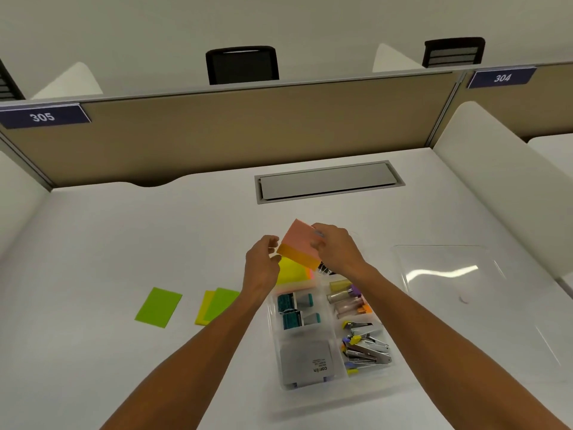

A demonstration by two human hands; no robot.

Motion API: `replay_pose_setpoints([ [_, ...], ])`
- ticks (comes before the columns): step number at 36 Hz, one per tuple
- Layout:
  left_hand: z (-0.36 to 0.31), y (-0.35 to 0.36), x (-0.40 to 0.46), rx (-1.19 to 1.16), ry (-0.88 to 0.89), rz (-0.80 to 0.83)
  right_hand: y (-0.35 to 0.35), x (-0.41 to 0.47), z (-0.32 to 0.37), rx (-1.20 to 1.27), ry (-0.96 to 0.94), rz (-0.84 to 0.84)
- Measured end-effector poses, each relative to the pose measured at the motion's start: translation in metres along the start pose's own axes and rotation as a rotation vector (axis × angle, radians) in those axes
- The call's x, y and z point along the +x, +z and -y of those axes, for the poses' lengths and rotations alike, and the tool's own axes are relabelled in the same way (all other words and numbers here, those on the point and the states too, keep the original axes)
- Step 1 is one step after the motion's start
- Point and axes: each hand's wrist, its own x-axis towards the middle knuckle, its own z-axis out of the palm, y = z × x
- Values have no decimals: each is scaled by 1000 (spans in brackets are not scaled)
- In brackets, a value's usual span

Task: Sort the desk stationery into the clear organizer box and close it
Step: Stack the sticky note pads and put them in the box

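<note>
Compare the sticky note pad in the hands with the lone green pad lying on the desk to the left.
The held pad is pink on top with an orange edge; the lone green pad is one flat green. The held pad is tilted in the air above the organizer box, pinched by the right hand with the left hand at its edge; the green pad lies flat on the desk, untouched. Both are rectangular paper pads.

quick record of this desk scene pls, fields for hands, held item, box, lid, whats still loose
right hand: grips pink-and-orange sticky note pad, raised over box
left hand: at the pad's left edge, grip unclear
organizer box: open, holds stamps, staplers, clips, sticky notes
lid: off, flat on desk right of box
loose: green note, yellow-green notes left of box
</note>
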Motion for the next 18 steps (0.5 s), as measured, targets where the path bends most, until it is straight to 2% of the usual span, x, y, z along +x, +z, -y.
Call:
replay_pose_setpoints([
  [9,6,-17,-9,-100,-48,-168,18,21,6,-259,-107,146],
  [18,17,-32,-12,-127,-52,-216,31,31,16,-485,-188,332],
])
